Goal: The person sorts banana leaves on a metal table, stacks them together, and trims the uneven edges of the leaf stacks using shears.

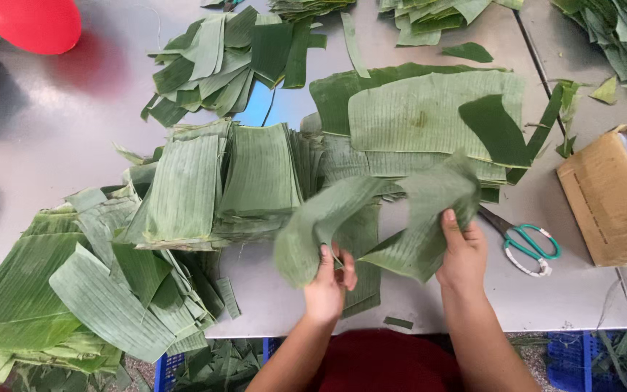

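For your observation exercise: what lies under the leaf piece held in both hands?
Under the leaf piece are the grey table and a narrow leaf strip. The scissors' blade tips are hidden beneath it.

Steel table (59,138): bare stretch at far left, open to passage. Stacked leaf pieces (212,181) fill the centre; large leaves (429,116) block the right-centre. Loose heap (74,290) overhangs the near-left edge. Scissors (527,247) lie just right of the right hand (462,254). Cardboard box (607,199) closes the right side. Small clear strip along the near edge.
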